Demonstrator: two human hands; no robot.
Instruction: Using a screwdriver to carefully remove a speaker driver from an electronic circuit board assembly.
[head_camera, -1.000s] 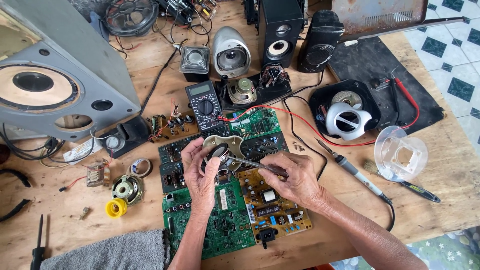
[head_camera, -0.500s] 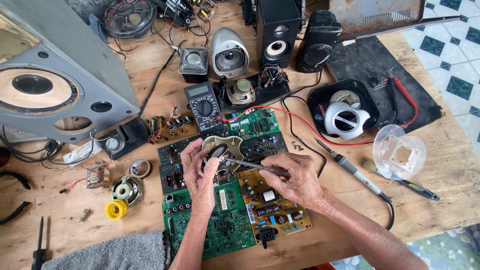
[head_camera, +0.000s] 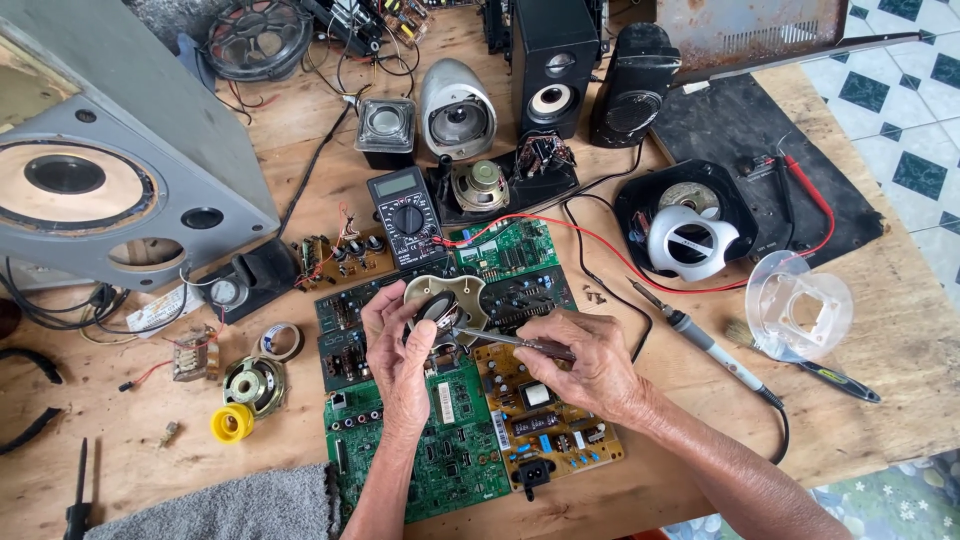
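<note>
A large grey speaker cabinet (head_camera: 95, 170) fills the far left of the wooden workbench (head_camera: 870, 420). In front of it lie a small loose speaker driver (head_camera: 254, 384), a yellow spool (head_camera: 232, 423) and a roll of tape (head_camera: 281, 340), with a grey cloth (head_camera: 215, 508) at the near edge.

The left hand (head_camera: 400, 350) is curled around a small oval speaker (head_camera: 440, 310), thumb and fingers gripping its frame and holding it tilted above a spread of circuit boards. A green circuit board (head_camera: 440, 455) lies under the left wrist. Behind the hands sits a black digital multimeter (head_camera: 408, 217), its red lead (head_camera: 600, 245) trailing off to the right.

The right hand (head_camera: 590, 355) is closed around the handle of a slim metal tool (head_camera: 500, 340), pinched between thumb and fingers, and its tip meets the back of the oval speaker. Whether it is tweezers or a driver cannot be told. Under this hand lies a tan power supply board (head_camera: 545, 420).

Further right a soldering iron (head_camera: 700, 335) lies on the wood, near a white speaker housing (head_camera: 690, 240) and a clear plastic cover (head_camera: 800, 310). Small desktop speakers (head_camera: 550, 65) stand along the back.
</note>
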